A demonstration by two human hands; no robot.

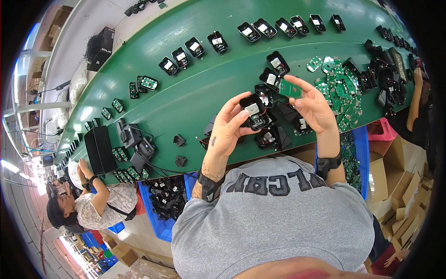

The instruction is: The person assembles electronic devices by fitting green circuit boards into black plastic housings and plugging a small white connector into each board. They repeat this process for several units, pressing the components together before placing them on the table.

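Black, open-topped plastic housing is raised above the green worktable, no board capping it; loose green circuit boards are piled rightward. It is clasped in the left hand, fingers curled, while a green rectangular board is pinched in the right hand, thumb and forefinger slightly parted.
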